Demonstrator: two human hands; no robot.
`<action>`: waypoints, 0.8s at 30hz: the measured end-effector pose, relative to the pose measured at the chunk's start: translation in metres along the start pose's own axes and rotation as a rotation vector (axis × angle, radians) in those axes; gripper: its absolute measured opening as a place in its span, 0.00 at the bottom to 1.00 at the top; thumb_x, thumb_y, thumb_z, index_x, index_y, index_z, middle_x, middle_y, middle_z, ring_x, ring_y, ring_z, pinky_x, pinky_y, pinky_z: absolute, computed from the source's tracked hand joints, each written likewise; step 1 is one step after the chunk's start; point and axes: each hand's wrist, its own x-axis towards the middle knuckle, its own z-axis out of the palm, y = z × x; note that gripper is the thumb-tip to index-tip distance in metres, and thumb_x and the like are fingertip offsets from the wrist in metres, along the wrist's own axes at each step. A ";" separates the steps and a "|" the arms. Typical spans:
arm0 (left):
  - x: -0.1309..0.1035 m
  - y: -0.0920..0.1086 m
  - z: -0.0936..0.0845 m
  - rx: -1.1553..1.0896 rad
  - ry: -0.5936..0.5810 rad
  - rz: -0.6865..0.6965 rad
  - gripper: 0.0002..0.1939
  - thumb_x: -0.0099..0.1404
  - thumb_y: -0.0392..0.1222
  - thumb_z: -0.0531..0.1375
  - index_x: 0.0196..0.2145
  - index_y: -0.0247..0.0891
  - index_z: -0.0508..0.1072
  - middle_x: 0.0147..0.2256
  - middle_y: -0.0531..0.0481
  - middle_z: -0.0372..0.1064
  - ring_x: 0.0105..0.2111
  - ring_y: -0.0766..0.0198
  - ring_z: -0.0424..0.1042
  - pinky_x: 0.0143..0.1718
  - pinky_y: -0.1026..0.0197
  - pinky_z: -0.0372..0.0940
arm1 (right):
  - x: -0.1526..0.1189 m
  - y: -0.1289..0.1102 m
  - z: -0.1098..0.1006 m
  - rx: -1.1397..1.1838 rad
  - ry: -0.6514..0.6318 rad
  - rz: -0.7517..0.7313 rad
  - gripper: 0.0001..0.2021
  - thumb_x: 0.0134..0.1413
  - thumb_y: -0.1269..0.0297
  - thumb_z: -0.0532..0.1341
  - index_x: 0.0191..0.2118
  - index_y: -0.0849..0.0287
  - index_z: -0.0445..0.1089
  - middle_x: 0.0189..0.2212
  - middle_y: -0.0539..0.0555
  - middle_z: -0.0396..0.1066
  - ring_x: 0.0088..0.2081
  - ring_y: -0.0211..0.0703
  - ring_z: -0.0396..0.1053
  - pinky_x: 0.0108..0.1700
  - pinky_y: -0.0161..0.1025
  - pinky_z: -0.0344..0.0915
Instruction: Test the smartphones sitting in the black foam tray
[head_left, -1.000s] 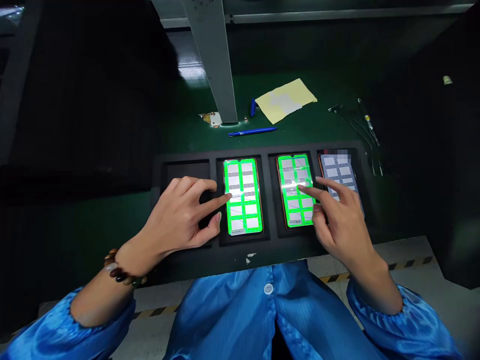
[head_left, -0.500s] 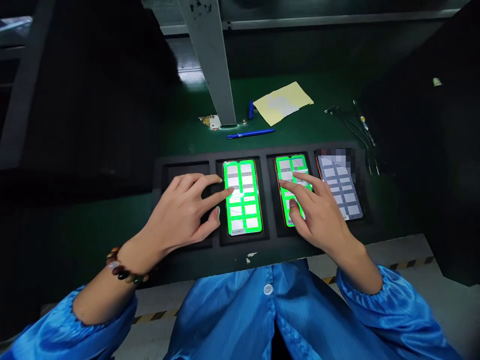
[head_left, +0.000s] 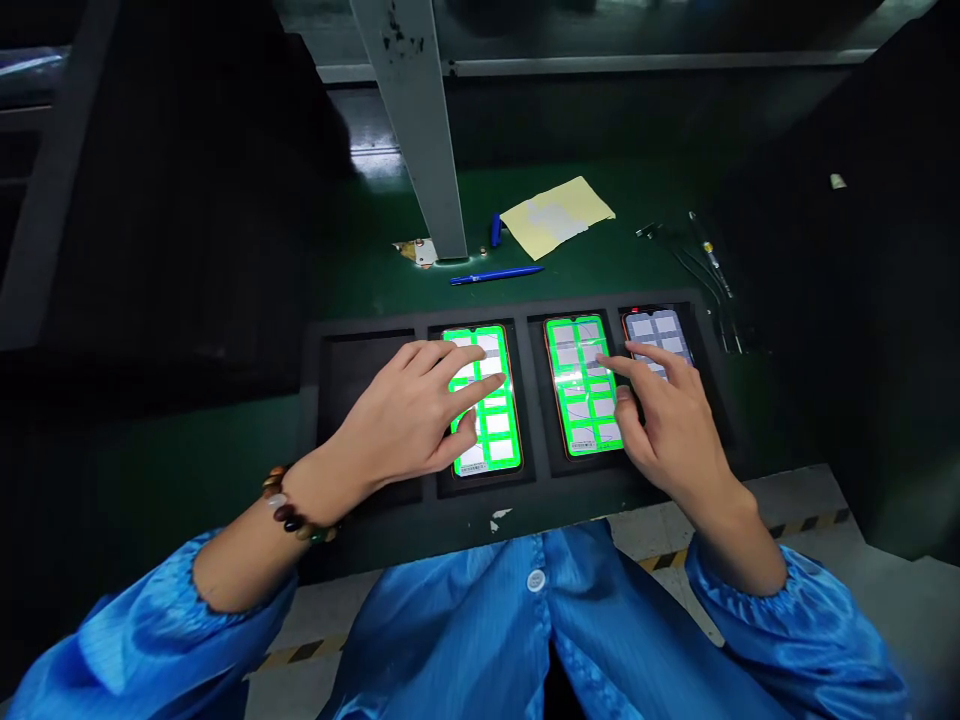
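Three smartphones lie face up in a black slotted tray [head_left: 531,400]. The left phone [head_left: 496,425] and the middle phone [head_left: 581,400] show bright green bands around white blocks. On the right phone [head_left: 654,330] the screen is grey with pale blocks, and its lower part is hidden. My left hand [head_left: 420,410] reaches across the left phone, fingers spread, the index fingertip over the right side of its screen. My right hand [head_left: 667,415] is open between the middle and right phones. Its index fingertip is at the middle phone's screen; another finger extends over the right phone.
Behind the tray lie a blue pen [head_left: 496,275], a blue pen cap [head_left: 496,230] and a yellow paper [head_left: 556,215]. Thin cables [head_left: 701,265] and a slim pen-like stick [head_left: 710,252] lie at right. A metal post [head_left: 424,140] rises at the back; dark panels flank both sides.
My left hand has moved right, farther across the left phone. My right hand has shifted right, uncovering more of the middle phone and covering the right phone's lower part. The view shifted slightly.
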 end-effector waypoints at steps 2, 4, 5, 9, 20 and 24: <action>-0.009 -0.004 -0.003 0.023 0.000 -0.049 0.22 0.74 0.40 0.56 0.60 0.39 0.80 0.60 0.35 0.73 0.54 0.39 0.72 0.51 0.38 0.70 | 0.010 -0.007 0.008 0.027 -0.011 -0.037 0.19 0.74 0.69 0.54 0.64 0.57 0.71 0.56 0.62 0.81 0.68 0.64 0.69 0.62 0.62 0.68; -0.020 -0.008 -0.006 0.055 0.000 -0.131 0.23 0.74 0.39 0.56 0.62 0.39 0.79 0.61 0.35 0.73 0.55 0.38 0.71 0.52 0.38 0.70 | 0.021 -0.016 0.015 0.053 -0.032 -0.079 0.19 0.74 0.69 0.54 0.64 0.57 0.71 0.55 0.61 0.81 0.68 0.64 0.69 0.62 0.61 0.68; -0.025 -0.011 -0.008 0.073 0.001 -0.172 0.23 0.74 0.38 0.56 0.63 0.39 0.79 0.61 0.35 0.72 0.56 0.38 0.71 0.53 0.37 0.70 | 0.026 -0.020 0.018 0.059 -0.044 -0.096 0.19 0.74 0.69 0.53 0.64 0.57 0.71 0.55 0.60 0.81 0.68 0.64 0.69 0.62 0.61 0.68; -0.031 -0.015 -0.012 0.103 0.001 -0.234 0.24 0.75 0.38 0.56 0.64 0.40 0.78 0.62 0.35 0.72 0.57 0.39 0.70 0.54 0.37 0.69 | 0.036 -0.023 0.018 0.050 -0.060 -0.102 0.19 0.74 0.69 0.53 0.64 0.56 0.71 0.56 0.61 0.81 0.67 0.64 0.69 0.62 0.62 0.68; 0.019 -0.014 0.002 -0.011 -0.050 -0.103 0.25 0.74 0.40 0.55 0.65 0.41 0.77 0.64 0.34 0.70 0.58 0.39 0.69 0.58 0.36 0.68 | 0.015 0.011 -0.009 0.048 0.066 0.055 0.19 0.75 0.66 0.53 0.64 0.54 0.73 0.60 0.62 0.78 0.68 0.64 0.69 0.65 0.65 0.68; 0.000 -0.025 -0.005 -0.062 0.002 -0.267 0.27 0.77 0.42 0.53 0.70 0.44 0.71 0.68 0.36 0.65 0.65 0.40 0.65 0.63 0.36 0.65 | 0.001 0.053 -0.031 0.109 0.279 0.173 0.18 0.77 0.61 0.55 0.63 0.52 0.76 0.61 0.62 0.77 0.66 0.64 0.71 0.68 0.62 0.67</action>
